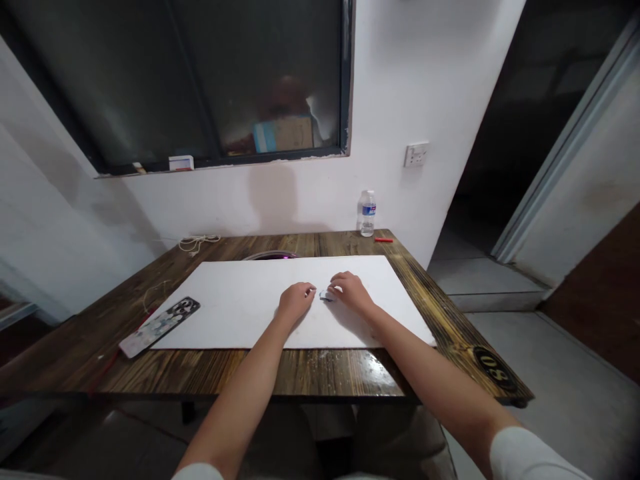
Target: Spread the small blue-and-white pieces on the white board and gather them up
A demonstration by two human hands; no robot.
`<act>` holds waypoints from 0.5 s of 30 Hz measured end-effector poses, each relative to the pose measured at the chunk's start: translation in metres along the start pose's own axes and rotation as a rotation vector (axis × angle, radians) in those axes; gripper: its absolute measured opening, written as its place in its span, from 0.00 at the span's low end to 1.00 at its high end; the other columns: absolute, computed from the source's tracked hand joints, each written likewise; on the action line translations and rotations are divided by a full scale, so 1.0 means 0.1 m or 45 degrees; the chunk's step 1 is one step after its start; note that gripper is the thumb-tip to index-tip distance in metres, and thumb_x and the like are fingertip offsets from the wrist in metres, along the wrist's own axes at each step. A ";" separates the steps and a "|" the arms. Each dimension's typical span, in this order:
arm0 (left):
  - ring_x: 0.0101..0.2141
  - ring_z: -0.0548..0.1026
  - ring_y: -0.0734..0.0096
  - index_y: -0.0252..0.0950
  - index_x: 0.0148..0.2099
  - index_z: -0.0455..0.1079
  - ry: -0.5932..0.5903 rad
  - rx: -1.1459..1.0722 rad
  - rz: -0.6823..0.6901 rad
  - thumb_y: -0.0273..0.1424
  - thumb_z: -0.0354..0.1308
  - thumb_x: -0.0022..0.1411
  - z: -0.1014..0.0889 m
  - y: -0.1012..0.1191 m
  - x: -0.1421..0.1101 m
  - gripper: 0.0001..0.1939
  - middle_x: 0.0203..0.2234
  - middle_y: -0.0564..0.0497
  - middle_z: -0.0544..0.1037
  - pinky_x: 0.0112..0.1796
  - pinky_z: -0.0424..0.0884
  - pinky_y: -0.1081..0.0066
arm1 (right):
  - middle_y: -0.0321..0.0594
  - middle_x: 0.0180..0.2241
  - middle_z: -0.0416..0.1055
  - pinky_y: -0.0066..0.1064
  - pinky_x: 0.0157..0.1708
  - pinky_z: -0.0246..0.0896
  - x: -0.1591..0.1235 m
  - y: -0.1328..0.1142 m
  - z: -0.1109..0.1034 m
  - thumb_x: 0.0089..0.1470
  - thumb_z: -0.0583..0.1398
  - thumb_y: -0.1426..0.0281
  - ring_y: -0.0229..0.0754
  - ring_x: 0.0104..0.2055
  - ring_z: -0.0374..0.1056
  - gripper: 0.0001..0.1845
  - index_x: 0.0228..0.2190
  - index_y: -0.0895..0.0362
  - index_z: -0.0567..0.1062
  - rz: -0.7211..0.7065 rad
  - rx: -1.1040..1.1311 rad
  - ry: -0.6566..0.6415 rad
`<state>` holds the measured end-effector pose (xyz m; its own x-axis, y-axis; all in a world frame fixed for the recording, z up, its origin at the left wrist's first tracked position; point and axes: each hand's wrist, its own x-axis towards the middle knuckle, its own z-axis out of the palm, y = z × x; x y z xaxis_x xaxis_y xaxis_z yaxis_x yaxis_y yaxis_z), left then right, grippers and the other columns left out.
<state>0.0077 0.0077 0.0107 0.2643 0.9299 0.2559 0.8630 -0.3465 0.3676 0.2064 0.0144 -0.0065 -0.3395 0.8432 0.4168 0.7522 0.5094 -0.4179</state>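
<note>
A white board [240, 293] lies flat on the dark wooden table, and both hands are over its middle. My right hand [353, 291] is closed at the fingertips on a small pale object with a dark lower edge [325, 295]; its kind is too small to tell. Just left of it, my left hand [297, 300] has thumb and forefinger pinched together, pointing at the small object. Whether anything sits in that pinch is not visible. A narrow gap seems to separate the two hands.
A phone in a patterned case [160, 327] rests across the board's left edge. Behind the board are a white cord [199, 243], a round dark item [270, 255], a water bottle [368, 215] and a red pen-like stick [384, 240]. The wall rises behind the table [320, 243].
</note>
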 end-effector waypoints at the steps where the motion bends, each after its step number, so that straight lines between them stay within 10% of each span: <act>1: 0.41 0.76 0.64 0.41 0.44 0.79 0.001 0.009 -0.005 0.32 0.53 0.65 0.00 0.00 0.00 0.13 0.40 0.50 0.81 0.41 0.67 0.70 | 0.44 0.45 0.77 0.40 0.51 0.59 0.01 0.00 -0.01 0.62 0.56 0.67 0.47 0.49 0.68 0.14 0.37 0.54 0.82 -0.114 0.046 -0.108; 4: 0.40 0.76 0.65 0.41 0.43 0.79 0.019 0.029 -0.016 0.32 0.53 0.64 -0.01 0.00 0.00 0.12 0.39 0.50 0.81 0.39 0.67 0.70 | 0.43 0.56 0.71 0.47 0.60 0.53 0.00 0.03 0.00 0.66 0.52 0.62 0.49 0.60 0.63 0.18 0.48 0.50 0.78 -0.397 0.101 -0.467; 10: 0.39 0.76 0.65 0.42 0.42 0.79 0.054 0.024 -0.060 0.32 0.53 0.65 -0.02 0.00 -0.01 0.12 0.38 0.51 0.82 0.37 0.67 0.71 | 0.48 0.70 0.42 0.68 0.62 0.29 -0.09 0.07 -0.01 0.64 0.50 0.52 0.61 0.71 0.39 0.33 0.66 0.49 0.54 0.002 -0.226 -0.518; 15: 0.38 0.76 0.65 0.41 0.41 0.79 0.082 -0.007 -0.089 0.32 0.53 0.64 -0.01 -0.01 -0.01 0.12 0.38 0.51 0.82 0.36 0.67 0.70 | 0.43 0.71 0.37 0.62 0.65 0.26 -0.11 -0.01 -0.01 0.64 0.46 0.48 0.55 0.72 0.33 0.36 0.68 0.46 0.47 -0.249 -0.025 -0.788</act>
<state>0.0062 0.0068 0.0110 0.1751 0.9421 0.2861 0.8761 -0.2817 0.3914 0.2100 0.0043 -0.0103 -0.7297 0.6811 -0.0606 0.6515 0.6655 -0.3641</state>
